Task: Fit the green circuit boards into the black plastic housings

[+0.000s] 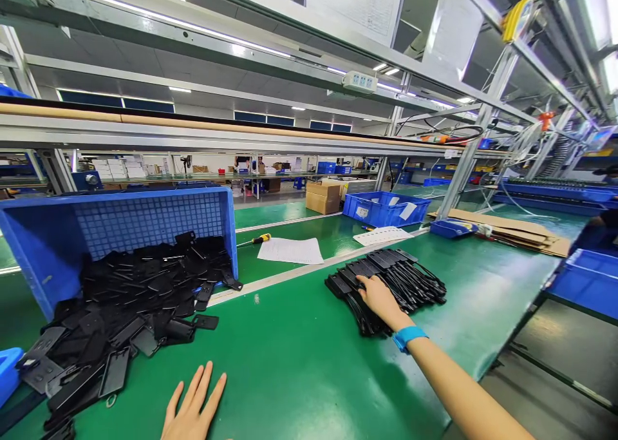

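My right hand (381, 299), with a blue band on the wrist, reaches onto a row of black parts with cables (410, 279) laid side by side on the green table (280, 343). Its fingers are pinched at one black part near the row's left end; what lies between the fingertips is too small to make out. Near the front edge, my left hand (194, 404) rests flat with its fingers spread and holds nothing. To its left, loose black plastic pieces (145, 298) spill out of a tipped blue crate (154, 214).
Paper sheets (290, 250) and a yellow-handled screwdriver (261, 238) lie past the strip. Behind are a cardboard box (322, 198), a blue bin (381, 209) and a small blue tray (452, 228). Flat cardboard (521, 230) lies right, by a metal upright (466, 169).
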`<state>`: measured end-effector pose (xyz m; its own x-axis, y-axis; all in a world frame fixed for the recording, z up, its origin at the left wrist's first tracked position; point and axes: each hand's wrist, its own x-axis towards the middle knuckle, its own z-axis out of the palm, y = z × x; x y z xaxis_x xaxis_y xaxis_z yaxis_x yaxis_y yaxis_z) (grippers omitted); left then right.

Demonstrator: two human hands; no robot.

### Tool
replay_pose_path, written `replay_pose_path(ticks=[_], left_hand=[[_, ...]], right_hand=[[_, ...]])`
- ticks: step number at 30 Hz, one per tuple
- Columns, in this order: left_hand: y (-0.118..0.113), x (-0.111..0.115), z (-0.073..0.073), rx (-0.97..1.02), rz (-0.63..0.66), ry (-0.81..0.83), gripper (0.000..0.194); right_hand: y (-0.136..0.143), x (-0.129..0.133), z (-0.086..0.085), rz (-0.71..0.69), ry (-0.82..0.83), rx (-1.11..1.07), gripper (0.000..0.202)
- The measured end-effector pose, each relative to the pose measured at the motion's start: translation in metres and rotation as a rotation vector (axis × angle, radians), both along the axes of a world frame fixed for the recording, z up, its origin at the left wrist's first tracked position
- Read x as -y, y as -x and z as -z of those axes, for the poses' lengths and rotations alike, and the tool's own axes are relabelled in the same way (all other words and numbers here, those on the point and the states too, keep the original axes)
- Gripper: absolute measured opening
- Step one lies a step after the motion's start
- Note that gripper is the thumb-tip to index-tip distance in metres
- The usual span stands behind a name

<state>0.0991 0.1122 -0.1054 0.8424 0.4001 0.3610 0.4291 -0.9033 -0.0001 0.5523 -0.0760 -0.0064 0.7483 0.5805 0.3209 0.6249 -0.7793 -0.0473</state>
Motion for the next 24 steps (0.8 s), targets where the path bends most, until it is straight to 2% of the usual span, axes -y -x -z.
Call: replay_pose_path(ticks=[3,5,7,10,13,15,17,19,22,24], left_hand=[[0.002,-0.009,0.006,-0.026,0.061,0.047,0.073],[0.003,-0.011,0.003,-0.053,0.088,0.109,0.072],[0.004,-0.007,-0.011,-0.086,0.078,0.2,0.071],[0.005,0.011,-0.043,-0.14,0.032,0.378,0.072],[0.007,0.029,-0.076,-0.157,-0.03,0.554,0.074],[0.011,0.034,-0.093,-0.157,-0.05,0.667,0.077],[0.02,0.031,-0.107,-0.139,-0.096,0.699,0.079],[0.037,0.024,-0.119,-0.17,-0.254,0.566,0.074],[0.077,0.011,-0.131,-0.23,-0.648,0.295,0.045],[0.109,0.006,-0.133,-0.23,-0.906,0.209,0.032]], right_hand=[[0.007,0.001,0.003,0.028,0.065,0.045,0.037],[0.012,0.0,0.001,0.056,0.097,0.075,0.037],[0.018,-0.002,-0.004,0.073,0.116,0.109,0.035],[0.033,-0.013,-0.008,0.035,0.129,0.157,0.033],[0.066,-0.039,-0.006,-0.169,0.105,0.147,0.034],[0.101,-0.064,-0.001,-0.394,0.023,0.037,0.034],[0.147,-0.089,0.005,-0.633,-0.08,-0.157,0.034],[0.198,-0.108,0.01,-0.85,-0.134,-0.347,0.037],[0.268,-0.119,0.017,-1.088,-0.105,-0.559,0.041],[0.3,-0.119,0.024,-1.183,-0.062,-0.645,0.04]])
